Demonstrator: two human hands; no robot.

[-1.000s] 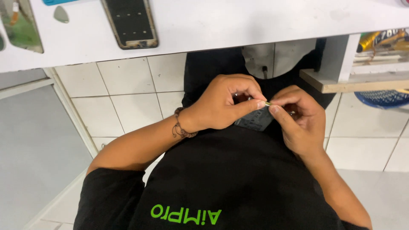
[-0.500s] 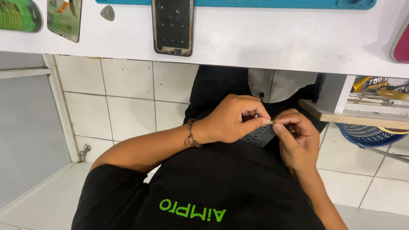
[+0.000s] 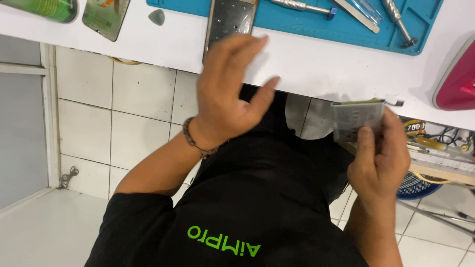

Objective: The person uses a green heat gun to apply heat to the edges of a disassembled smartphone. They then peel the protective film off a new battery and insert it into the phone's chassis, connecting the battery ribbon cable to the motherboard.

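Below the surface [image 3: 316, 64] edge, we pinch a flat grey battery [image 3: 357, 118] in our right hand [image 3: 378, 158], its long axis lying sideways. Our left hand [image 3: 230, 94] hangs spread and empty, nearer the opened phone [image 3: 230, 20] just above it.

The right hand [image 3: 381, 158] is pinching a flat grey battery [image 3: 357, 118] just below the white table [image 3: 307, 64] edge. The left hand [image 3: 230, 94] is hanging open, fingers spread, beside an opened phone [image 3: 228, 20] lying partly on a blue mat [image 3: 346, 27].
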